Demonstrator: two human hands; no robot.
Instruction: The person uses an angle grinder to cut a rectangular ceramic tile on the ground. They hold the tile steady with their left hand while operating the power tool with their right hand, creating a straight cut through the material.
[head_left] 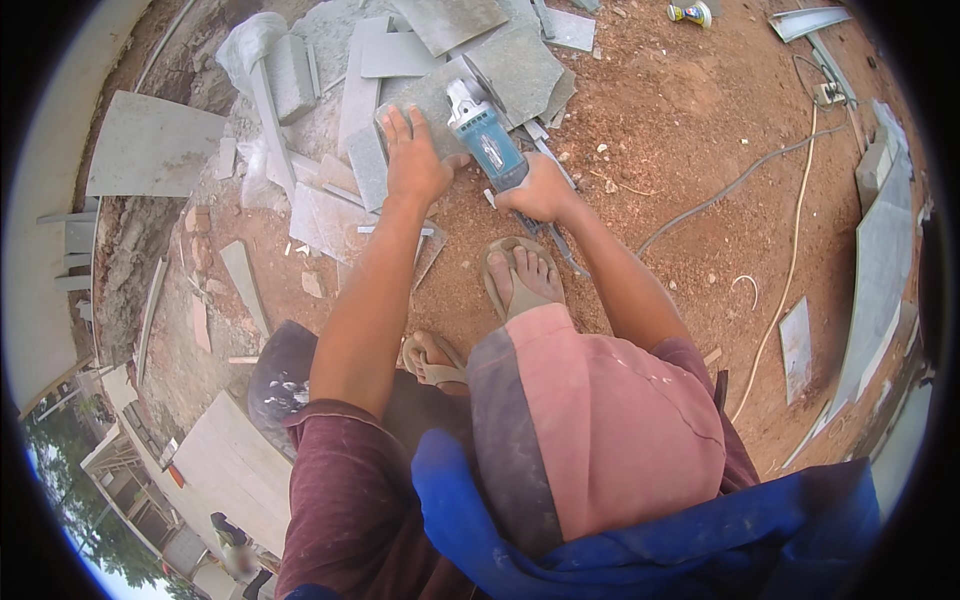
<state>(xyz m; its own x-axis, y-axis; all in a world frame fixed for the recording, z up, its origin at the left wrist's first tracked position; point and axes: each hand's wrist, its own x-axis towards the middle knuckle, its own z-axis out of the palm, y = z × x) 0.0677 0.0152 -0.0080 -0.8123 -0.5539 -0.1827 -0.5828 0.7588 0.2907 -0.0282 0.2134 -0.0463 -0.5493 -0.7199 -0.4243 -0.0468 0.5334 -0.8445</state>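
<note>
My left hand (418, 165) lies on a grey stone tile (437, 100), its fingers stretched forward and the thumb out to the side. In my right hand (541, 190) is a blue angle grinder (488, 138), gripped around its rear body. The grinder's metal head points away from me, and its cutting disc (487, 84) stands on edge over the slabs. From one frame I cannot tell whether the disc turns or touches the stone. Larger grey slabs (535, 65) lie under and beyond the tile.
Cut tile pieces (325, 218) and a thick block (289, 80) lie to the left. A grey cable (700, 205) and a pale cord (790, 275) cross the reddish dirt to a socket box (828, 94). My sandalled foot (522, 275) is close behind the grinder. Metal sheeting (872, 270) stands at right.
</note>
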